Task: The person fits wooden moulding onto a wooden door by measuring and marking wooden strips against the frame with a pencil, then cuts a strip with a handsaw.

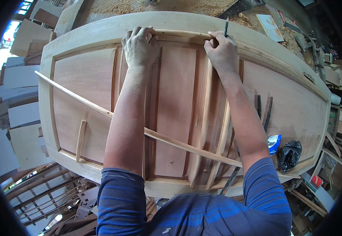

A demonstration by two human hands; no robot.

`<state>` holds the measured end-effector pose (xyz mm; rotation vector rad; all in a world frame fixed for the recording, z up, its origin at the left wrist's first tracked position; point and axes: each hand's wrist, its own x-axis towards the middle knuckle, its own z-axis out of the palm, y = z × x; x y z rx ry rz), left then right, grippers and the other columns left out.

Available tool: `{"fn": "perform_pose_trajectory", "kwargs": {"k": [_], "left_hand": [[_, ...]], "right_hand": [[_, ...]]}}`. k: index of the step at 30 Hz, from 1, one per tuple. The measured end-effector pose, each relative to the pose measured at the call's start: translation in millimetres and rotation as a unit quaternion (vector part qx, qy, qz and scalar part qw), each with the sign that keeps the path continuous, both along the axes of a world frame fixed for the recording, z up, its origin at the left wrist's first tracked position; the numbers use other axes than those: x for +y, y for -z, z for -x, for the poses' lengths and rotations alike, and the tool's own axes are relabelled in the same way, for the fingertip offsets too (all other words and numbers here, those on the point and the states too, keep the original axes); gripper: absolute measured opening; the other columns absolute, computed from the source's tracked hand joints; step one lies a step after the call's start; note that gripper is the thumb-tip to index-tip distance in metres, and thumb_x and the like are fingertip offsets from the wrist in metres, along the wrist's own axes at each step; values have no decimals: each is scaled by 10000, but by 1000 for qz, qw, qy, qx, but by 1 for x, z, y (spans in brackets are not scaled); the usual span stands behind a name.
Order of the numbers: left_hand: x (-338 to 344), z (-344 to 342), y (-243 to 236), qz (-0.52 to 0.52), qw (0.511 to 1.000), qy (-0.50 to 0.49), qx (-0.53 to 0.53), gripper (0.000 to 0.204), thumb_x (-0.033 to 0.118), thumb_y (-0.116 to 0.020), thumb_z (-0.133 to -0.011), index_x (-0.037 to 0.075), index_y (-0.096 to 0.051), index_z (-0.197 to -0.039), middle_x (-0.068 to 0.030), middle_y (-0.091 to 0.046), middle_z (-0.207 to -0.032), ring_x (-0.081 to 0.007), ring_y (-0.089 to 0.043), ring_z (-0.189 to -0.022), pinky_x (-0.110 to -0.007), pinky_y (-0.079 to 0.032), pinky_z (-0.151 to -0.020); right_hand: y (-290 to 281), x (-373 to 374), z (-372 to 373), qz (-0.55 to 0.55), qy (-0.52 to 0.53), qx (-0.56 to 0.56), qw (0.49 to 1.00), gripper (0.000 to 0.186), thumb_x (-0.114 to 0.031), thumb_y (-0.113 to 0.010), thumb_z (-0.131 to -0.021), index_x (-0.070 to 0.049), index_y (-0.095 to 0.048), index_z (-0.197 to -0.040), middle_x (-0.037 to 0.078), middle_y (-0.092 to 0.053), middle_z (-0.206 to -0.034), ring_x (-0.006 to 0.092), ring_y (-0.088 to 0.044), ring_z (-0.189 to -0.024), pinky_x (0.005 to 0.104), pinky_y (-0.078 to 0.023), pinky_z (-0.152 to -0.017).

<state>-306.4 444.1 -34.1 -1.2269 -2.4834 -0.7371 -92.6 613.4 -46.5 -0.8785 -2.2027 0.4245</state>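
A wooden door [100, 33] with a pale frame and reddish-brown recessed panels lies flat before me. Along the inner side of its far rail runs a slim wooden strip [180, 35]. My left hand [140, 49] is closed over the left part of this strip, fingers curled and thumb beside it. At the strip's right part, my right hand [222, 51] is closed with a dark pencil [226, 28] sticking up between its fingers. Its thumb and bent finger meet at the strip. A long thin wooden rod [186, 146] lies slantwise across the door, passing beneath my left forearm.
Loose mouldings [200, 143] lie lengthwise between the panels. A short strip [81, 139] rests at the left. Dark slender tools [268, 114], a blue-and-white packet [273, 143] and a black plastic bag [290, 155] lie at the right. Sawdust [120, 7] covers the surface beyond.
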Motion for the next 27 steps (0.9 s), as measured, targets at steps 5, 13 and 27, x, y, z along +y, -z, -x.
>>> {"fn": "perform_pose_trajectory", "kwargs": {"k": [5,13,27], "left_hand": [[-1,0,0,6,1000,-13,10,283,274,-824,-924,192,-812,-1195,-20,-770,-1209,-296,-647,-1255,-467,-470,-1127],[0,0,-1,18,1000,-15,1,294,287,-817,-930,192,-809,-1208,-25,-767,-1210,-295,-639,-1269,-474,-464,-1135],[1,-1,0,6,1000,-11,12,293,276,-822,-922,179,-815,-1198,-43,-768,-1218,-304,-649,-1261,-469,-478,-1128]], "right_hand": [[3,0,-1,7,-4,7,1000,310,-153,-836,-854,-36,-804,-1139,162,-782,-1072,365,-733,-1067,478,-608,-969],[-2,-2,-2,33,20,-8,999,348,-189,-847,-853,-45,-777,-1162,200,-781,-1047,389,-732,-1048,492,-604,-970],[2,-2,0,19,22,1,1000,345,-185,-841,-862,-37,-781,-1168,194,-779,-1079,386,-727,-1065,492,-598,-984]]}}
